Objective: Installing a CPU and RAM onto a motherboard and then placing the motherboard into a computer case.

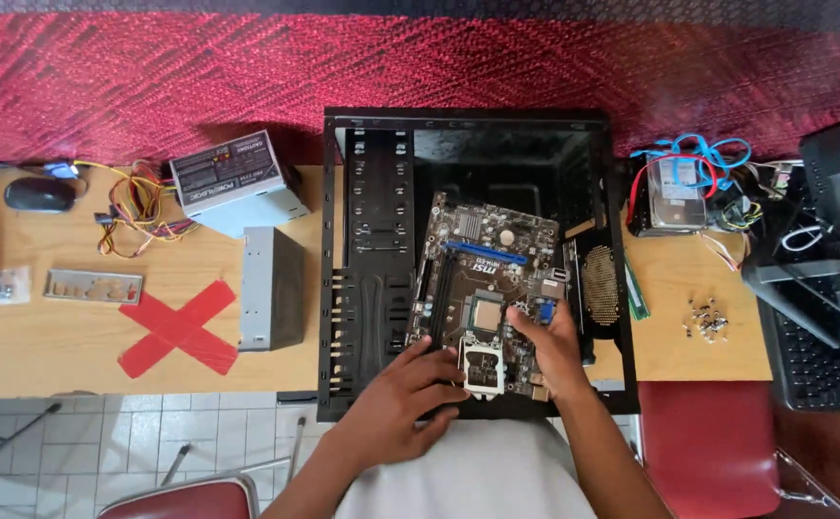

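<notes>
Head view. A black computer case (372,269) is lying open on its side on the wooden surface (55,346), its open face turned up to the camera. A dark motherboard (487,279) is sitting tilted inside the case, toward the right half of the opening.

The left hand (405,399) is resting at the lower edge of the motherboard, its fingers (439,370) curling closed around that edge beside the silver socket bracket (483,370). The right hand (549,351) is gripping the board's lower right part, its fingers closed on it just right of the processor socket (486,312). Both hands are holding the board.

Left of the case, a grey drive (271,288) is standing just beside it, and a grey power supply (237,183) with a bundle of coloured wires (136,207) is lying behind that. A red tape cross (180,327), a metal port plate (93,285) and a black mouse (39,194) are lying farther left. Right of the case, a hard drive (674,192) wrapped in blue and red cables, a cluster of screws (706,319) and a black keyboard (809,356) are sitting.
</notes>
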